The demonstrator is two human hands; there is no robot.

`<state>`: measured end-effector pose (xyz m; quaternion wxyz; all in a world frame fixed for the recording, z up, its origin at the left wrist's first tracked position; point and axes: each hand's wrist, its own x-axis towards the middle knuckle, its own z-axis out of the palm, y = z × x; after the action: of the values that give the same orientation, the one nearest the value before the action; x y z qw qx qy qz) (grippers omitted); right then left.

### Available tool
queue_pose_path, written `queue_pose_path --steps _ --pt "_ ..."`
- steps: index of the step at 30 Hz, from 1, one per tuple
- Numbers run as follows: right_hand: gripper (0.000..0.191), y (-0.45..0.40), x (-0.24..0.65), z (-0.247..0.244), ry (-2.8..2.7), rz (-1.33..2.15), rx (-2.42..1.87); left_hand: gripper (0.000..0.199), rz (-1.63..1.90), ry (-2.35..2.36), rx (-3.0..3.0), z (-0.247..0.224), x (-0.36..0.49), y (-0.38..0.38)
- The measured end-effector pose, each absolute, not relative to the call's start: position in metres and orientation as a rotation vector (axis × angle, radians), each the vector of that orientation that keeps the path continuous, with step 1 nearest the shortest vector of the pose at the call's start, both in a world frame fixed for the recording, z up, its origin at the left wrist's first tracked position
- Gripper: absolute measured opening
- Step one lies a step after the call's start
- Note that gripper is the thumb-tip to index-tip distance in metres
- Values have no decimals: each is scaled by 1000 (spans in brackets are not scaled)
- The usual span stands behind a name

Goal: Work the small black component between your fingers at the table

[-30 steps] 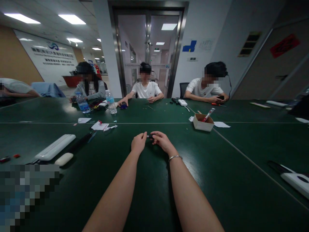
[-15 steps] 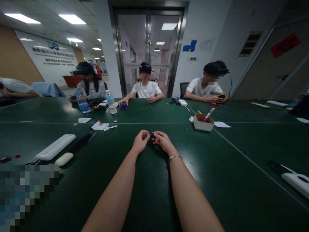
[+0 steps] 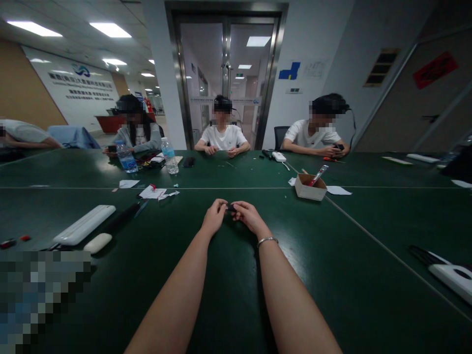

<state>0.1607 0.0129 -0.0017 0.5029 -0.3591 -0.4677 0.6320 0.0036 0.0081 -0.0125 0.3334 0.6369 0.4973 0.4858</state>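
A small dark object (image 3: 230, 207) is held between my two hands above the green table (image 3: 236, 275). My left hand (image 3: 214, 215) pinches its left end with thumb and fingertips. On the other side, my right hand (image 3: 250, 216) has its fingers closed round the right end. A silver bangle (image 3: 268, 241) circles my right wrist. The object is too small to tell what it is.
Bottles (image 3: 127, 158) stand at the back left near a dark phone (image 3: 189, 162). Paper scraps (image 3: 149, 192), a white power strip (image 3: 85, 224) and a white mouse (image 3: 98, 243) lie left. A cardboard box (image 3: 310, 188) sits right. Three people sit opposite; another leans at far left.
My hands have barely moved; my left fingers have shifted slightly on the small object. The person opposite has drawn a hand back from the item by the bottles.
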Motion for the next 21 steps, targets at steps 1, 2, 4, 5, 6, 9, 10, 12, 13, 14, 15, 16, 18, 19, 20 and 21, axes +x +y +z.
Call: queue_pose_path --steps 1,2,4,5,6,9,10,12,13,14,15,16,18,19,20,21 --pt "28 13 161 -2 -1130 1527 -865 21 1282 1293 1664 -12 4 8" --pt "28 13 161 -2 -1129 1526 -866 22 1286 1282 1658 -12 4 8" --pt "28 13 161 -2 -1128 1526 -879 25 1261 1278 1642 -13 4 8" --pt "27 13 161 -2 -1129 1527 -883 26 1247 1289 1642 -13 4 8" --pt "27 13 161 -2 -1128 1527 -884 26 1241 1300 1652 -13 4 8" --pt "26 13 161 -1 -1125 1527 -872 25 1273 1300 1680 -12 4 8" --pt "26 13 161 -1 -1125 1528 -870 27 1274 1285 1673 -12 4 8" --pt "27 13 161 0 -1122 1532 -877 27 1246 1272 1648 -12 4 8" --pt "27 13 161 0 -1119 1533 -882 27 1232 1275 1647 -12 4 8" --pt "27 13 161 -1 -1114 1531 -886 27 1230 1283 1656 -12 4 8" --pt "26 13 161 -1 -1108 1529 -889 26 1240 1294 1672 -12 4 8" --pt "26 13 161 -1 -1103 1528 -890 26 1254 1298 1691 -12 4 8" --pt "26 14 160 -1 -1102 1528 -884 27 1266 1286 1688 -12 4 9" --pt "26 14 160 -2 -1106 1529 -881 27 1254 1282 1670 -12 4 9" --pt "26 14 160 -2 -1111 1531 -880 27 1243 1281 1654 -12 4 9" --pt "27 14 160 -2 -1115 1532 -880 27 1236 1279 1649 -12 4 9"
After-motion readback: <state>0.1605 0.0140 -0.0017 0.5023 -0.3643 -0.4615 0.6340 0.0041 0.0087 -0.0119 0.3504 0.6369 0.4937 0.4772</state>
